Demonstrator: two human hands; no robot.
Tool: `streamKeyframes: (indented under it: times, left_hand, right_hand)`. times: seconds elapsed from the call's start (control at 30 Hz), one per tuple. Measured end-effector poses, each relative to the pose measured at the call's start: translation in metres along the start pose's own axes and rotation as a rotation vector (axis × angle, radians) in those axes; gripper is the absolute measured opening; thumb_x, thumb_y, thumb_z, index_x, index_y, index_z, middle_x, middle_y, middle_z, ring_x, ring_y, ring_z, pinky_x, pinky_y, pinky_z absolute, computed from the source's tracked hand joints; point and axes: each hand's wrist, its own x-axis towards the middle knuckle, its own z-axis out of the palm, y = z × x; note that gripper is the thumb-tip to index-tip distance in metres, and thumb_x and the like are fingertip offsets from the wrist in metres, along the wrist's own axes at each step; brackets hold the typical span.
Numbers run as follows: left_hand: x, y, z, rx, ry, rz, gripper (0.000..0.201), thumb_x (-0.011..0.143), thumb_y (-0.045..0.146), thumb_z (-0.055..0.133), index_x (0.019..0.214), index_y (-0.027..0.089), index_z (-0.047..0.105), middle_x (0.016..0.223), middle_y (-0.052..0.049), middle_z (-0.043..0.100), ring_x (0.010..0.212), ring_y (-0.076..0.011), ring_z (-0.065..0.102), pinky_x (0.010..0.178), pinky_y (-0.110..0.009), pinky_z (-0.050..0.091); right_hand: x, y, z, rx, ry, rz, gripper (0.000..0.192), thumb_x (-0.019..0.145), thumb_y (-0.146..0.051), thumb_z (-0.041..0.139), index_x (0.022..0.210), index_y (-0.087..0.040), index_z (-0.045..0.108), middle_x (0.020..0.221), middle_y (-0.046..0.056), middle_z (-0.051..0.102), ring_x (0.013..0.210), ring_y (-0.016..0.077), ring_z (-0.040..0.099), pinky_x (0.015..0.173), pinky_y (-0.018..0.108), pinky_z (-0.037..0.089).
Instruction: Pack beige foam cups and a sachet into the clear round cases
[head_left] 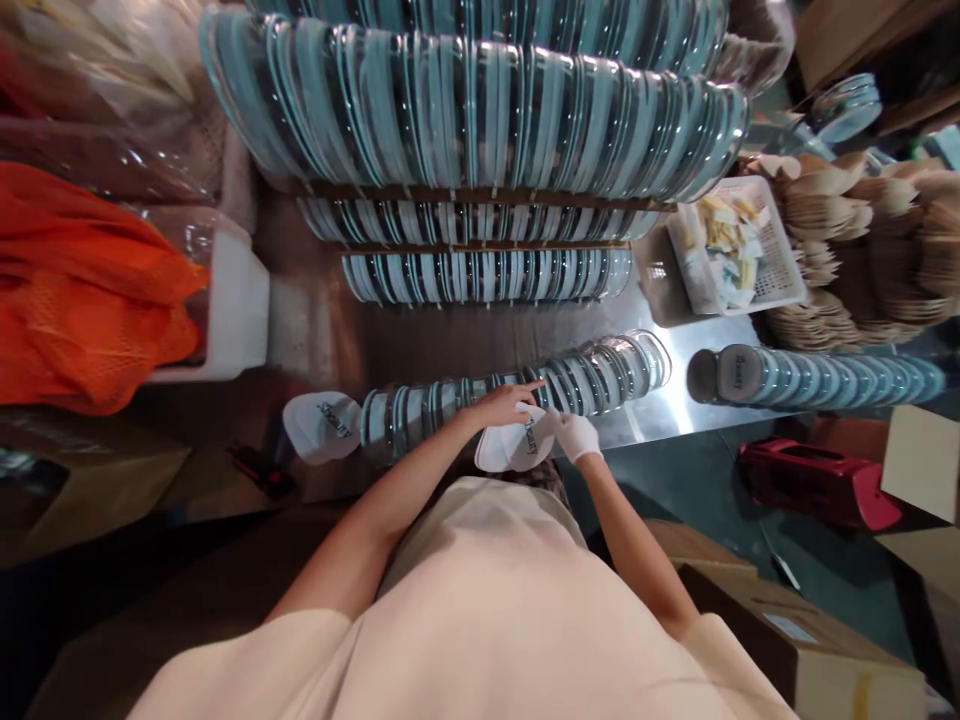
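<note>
Low in the middle of the frame, both hands meet over a white lid (pixel 517 443) with dark lettering. The left hand (pixel 504 405) is bare; its fingers are spread and lie on the lid's upper edge, the forefinger stretched right along the row (pixel 517 390) of stacked clear lids lying on its side on the steel table (pixel 450 340). The right hand (pixel 576 434) wears a white glove and is pinched on the lid's right edge. The lid rests just below that row, touching it or nearly so; which one I cannot tell.

A second lettered lid (pixel 322 426) caps the row's left end. To the right, well apart, lies another row (pixel 825 376) with a grey cap. Longer rows (pixel 480 120) fill the top of the frame. A white basket (pixel 739 245) of slips sits at upper right beside brown paper stacks (pixel 877 240). An orange net (pixel 82 290) is at left, a red tool (pixel 817 482) and cardboard boxes (pixel 795 640) at lower right.
</note>
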Motion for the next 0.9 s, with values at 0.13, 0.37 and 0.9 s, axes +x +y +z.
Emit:
streamKeyframes:
  times: [0.13, 0.37, 0.9]
  left_hand:
    - [-0.012, 0.0, -0.007, -0.272, 0.079, -0.031, 0.014, 0.084, 0.03, 0.073, 0.09, 0.018, 0.077, 0.147, -0.009, 0.066, 0.128, -0.0276, 0.066, 0.108, -0.033, 0.049]
    - [-0.061, -0.013, -0.011, -0.244, 0.063, -0.206, 0.043, 0.081, 0.059, 0.075, 0.088, 0.017, 0.078, 0.083, -0.002, 0.076, 0.084, -0.0215, 0.07, 0.072, -0.026, 0.049]
    - [-0.075, -0.049, -0.025, -0.154, 0.322, -0.095, 0.021, 0.085, 0.031, 0.073, 0.101, 0.019, 0.078, 0.129, -0.008, 0.076, 0.117, -0.0249, 0.072, 0.104, -0.034, 0.052]
  right_hand:
    - [-0.029, -0.001, -0.019, -0.116, 0.194, 0.055, 0.04, 0.099, -0.049, 0.054, 0.119, -0.025, 0.08, 0.11, 0.012, 0.081, 0.104, 0.0274, 0.074, 0.096, 0.038, 0.054]
    - [-0.059, 0.002, -0.028, -0.024, 0.169, -0.237, 0.027, 0.088, -0.041, 0.064, 0.097, -0.025, 0.084, 0.095, 0.005, 0.079, 0.088, 0.0204, 0.071, 0.083, 0.029, 0.055]
    - [-0.017, -0.09, -0.008, -0.623, -0.05, -0.184, 0.036, 0.104, -0.028, 0.046, 0.104, -0.018, 0.08, 0.106, 0.017, 0.078, 0.096, 0.0246, 0.073, 0.078, 0.029, 0.046]
